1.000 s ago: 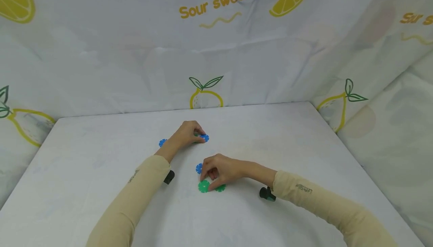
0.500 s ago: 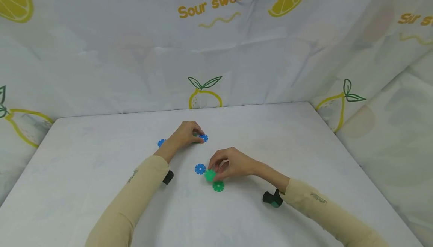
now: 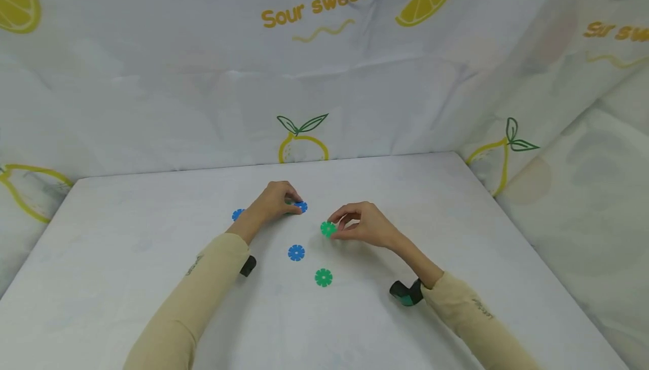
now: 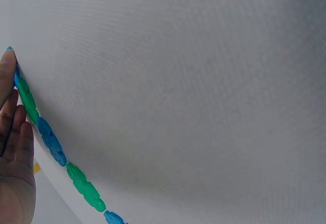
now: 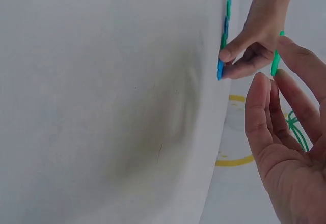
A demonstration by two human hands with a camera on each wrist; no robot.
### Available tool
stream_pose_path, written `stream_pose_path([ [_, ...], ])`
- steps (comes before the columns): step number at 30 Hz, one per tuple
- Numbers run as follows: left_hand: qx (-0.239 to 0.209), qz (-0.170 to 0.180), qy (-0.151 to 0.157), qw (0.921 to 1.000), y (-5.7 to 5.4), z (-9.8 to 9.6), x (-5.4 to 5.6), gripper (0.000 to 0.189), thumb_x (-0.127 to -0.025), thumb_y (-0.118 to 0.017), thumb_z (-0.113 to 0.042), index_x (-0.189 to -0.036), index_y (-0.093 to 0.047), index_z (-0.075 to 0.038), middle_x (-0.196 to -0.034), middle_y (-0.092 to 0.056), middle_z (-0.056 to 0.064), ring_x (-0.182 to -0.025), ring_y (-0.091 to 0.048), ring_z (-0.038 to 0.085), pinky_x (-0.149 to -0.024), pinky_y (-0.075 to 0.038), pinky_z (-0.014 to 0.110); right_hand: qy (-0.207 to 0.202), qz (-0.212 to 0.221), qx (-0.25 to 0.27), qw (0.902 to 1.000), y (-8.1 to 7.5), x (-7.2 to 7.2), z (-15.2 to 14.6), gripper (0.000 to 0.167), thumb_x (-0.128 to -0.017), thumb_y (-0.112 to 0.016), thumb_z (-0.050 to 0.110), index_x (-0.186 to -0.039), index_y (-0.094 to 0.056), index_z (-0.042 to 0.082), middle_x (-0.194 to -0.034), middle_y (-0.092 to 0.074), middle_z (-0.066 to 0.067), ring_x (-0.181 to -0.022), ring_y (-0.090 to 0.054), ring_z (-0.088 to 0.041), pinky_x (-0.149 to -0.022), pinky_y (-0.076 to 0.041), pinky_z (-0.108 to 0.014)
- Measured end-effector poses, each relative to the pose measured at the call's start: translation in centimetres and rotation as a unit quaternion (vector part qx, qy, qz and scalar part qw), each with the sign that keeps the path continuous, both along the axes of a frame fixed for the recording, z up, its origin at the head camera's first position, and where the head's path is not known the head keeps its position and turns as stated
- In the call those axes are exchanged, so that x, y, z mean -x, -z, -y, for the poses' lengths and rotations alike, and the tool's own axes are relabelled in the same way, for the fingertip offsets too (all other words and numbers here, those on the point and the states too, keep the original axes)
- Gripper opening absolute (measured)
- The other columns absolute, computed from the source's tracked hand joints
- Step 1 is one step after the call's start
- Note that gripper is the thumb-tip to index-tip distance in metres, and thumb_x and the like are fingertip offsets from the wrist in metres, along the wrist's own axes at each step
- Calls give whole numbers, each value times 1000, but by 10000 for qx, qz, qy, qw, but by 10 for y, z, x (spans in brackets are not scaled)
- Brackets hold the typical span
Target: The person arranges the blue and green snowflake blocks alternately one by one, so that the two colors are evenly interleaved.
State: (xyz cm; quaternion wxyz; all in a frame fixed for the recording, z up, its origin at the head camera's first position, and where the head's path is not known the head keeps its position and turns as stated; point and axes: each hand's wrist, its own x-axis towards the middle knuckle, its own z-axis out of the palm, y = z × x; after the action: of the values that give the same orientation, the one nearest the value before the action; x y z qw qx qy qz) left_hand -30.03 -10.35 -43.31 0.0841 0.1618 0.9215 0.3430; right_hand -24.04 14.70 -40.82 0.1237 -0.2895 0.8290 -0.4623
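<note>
Green disc (image 3: pixel 328 229) (pinched) neared left hand (image 3: pixel 272 200).

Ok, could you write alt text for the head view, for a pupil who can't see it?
A person's right hand pinches a round, notched green plastic disc above a white table, while the left hand pinches a round, notched blue plastic disc farther left. Nearer the viewer, another blue disc and another green disc lie apart.

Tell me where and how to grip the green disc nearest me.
Pinch the green disc by opposite edges of its notched rim, probably from above and the right: it lies flat, and a blue disc sits beyond it, leftward.
</note>
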Motion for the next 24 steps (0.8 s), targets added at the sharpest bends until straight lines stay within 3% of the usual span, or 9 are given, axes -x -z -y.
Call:
stream_pose_path([
  [10, 105, 53, -30, 9999, 1, 0, 1, 25, -78, -80, -15, -99, -73, -5, -104, -65, 6, -104, -58, 24, -97, -45, 39, 873, -219, -301, 9955, 4, 18, -3, 26, -76, -81, 13, -100, -73, 7, -90, -69, -2, -79, -62, -16, -67, -50, -24],
  [24, 40, 35, -14, 10000, 2, 0, 2, 24, -78, -80, -14, -99, -73, -4, -103, -65, 6, -104, -58, 24, -97, -45, 39, 1120, 187, -113, 9935, 13, 41, 8, 27, -78, -80, 14, -102, -72, 5, -86, -68, -4, -79, -60, -18, -70, -48, -24],
])
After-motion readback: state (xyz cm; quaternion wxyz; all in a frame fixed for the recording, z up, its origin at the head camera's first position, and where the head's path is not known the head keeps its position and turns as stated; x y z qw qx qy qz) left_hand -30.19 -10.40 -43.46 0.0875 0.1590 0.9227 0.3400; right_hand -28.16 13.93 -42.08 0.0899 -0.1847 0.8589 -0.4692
